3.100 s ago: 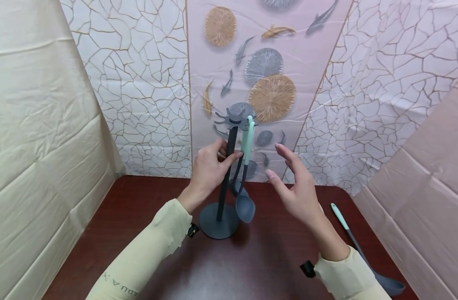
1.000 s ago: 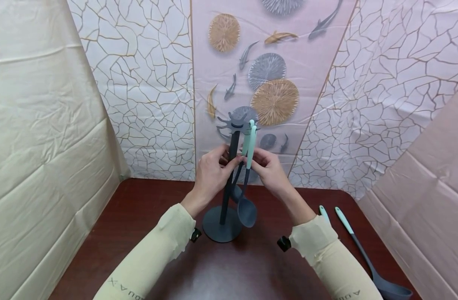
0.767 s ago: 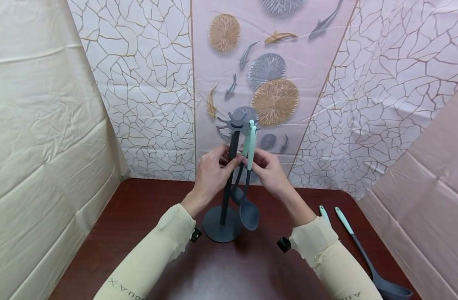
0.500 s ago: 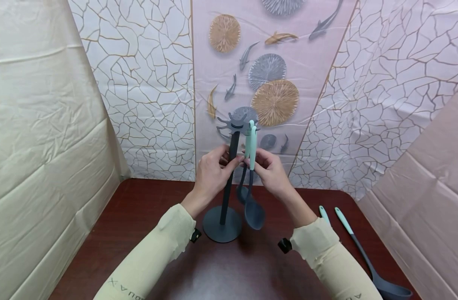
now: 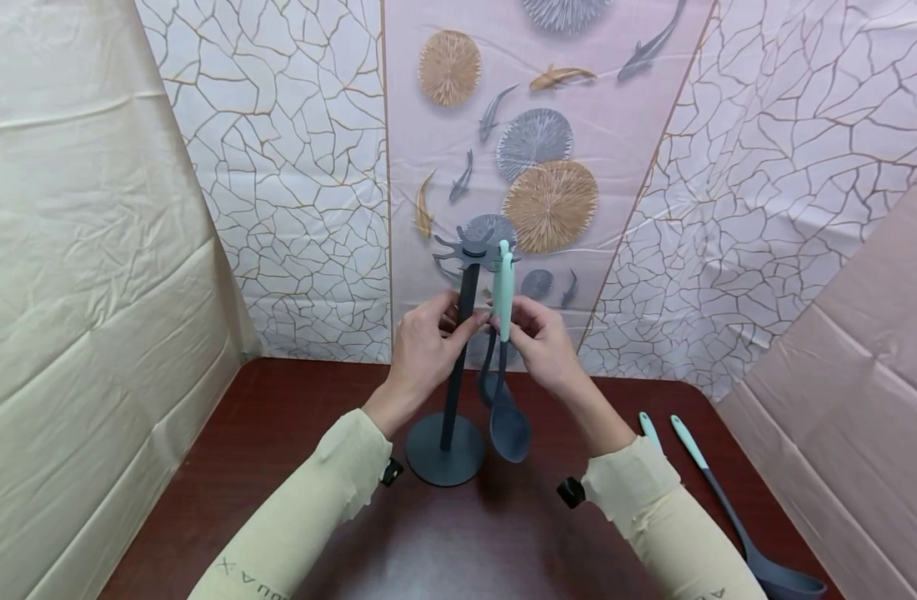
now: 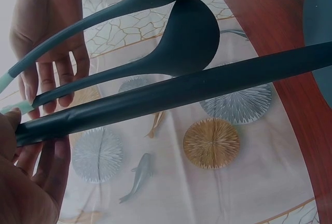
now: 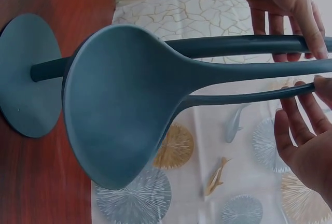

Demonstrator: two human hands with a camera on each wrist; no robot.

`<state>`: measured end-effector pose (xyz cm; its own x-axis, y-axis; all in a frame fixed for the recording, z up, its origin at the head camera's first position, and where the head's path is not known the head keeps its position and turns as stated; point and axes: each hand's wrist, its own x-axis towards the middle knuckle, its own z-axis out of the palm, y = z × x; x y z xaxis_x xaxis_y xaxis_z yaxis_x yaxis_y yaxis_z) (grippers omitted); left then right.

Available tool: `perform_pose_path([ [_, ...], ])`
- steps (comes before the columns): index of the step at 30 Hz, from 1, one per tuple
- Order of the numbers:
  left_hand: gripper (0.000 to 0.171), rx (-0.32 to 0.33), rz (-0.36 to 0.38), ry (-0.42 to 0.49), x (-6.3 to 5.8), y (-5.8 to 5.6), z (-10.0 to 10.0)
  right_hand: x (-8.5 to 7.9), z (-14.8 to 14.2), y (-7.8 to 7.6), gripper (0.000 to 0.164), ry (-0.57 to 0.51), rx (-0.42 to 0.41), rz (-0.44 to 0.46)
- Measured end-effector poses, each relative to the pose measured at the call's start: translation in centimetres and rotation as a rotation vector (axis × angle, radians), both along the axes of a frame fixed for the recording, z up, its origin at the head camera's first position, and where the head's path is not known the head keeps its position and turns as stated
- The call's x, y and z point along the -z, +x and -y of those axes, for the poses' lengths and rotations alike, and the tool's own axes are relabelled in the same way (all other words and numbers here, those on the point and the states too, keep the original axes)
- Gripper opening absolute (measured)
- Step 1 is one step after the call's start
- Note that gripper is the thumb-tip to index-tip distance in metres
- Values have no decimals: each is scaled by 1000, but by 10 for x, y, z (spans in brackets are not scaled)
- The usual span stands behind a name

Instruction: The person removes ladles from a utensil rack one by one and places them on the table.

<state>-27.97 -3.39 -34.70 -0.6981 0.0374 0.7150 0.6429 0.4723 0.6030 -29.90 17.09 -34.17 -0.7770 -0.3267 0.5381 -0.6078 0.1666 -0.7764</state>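
Note:
A dark utensil stand (image 5: 447, 446) with a round base, slim pole and pronged top stands mid-table. My left hand (image 5: 423, 343) grips its pole, thumb across the front. Two utensils with mint handles and dark heads hang from the top's right side: a serving spoon (image 5: 509, 433) in front and a ladle (image 5: 490, 387) behind, partly covered by the spoon. My right hand (image 5: 544, 346) pinches the ladle where its mint handle meets the dark shaft. In the right wrist view the wide spoon bowl (image 7: 116, 110) hides the ladle's head.
At the table's right side lies another mint-handled utensil (image 5: 729, 500) with a dark scoop-like head. Beside it shows the handle end of one more (image 5: 648, 427), mostly covered by my right sleeve (image 5: 638, 492). Patterned cloth walls (image 5: 278, 208) enclose the dark red table (image 5: 316, 392).
My right hand has moved left from open air to the ladle's handle. Over the last second the spoon and ladle heads have swung to the right. My left hand stays on the pole.

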Motion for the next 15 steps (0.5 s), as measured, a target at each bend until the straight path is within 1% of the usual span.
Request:
perform_pose_path([
  [6,21,0,-9,-3,0,0,0,-3,-1,1,25,5,43,-14],
  [15,22,4,-5,2,1,-1,0,-5,-3,1,27,4,46,-9],
])
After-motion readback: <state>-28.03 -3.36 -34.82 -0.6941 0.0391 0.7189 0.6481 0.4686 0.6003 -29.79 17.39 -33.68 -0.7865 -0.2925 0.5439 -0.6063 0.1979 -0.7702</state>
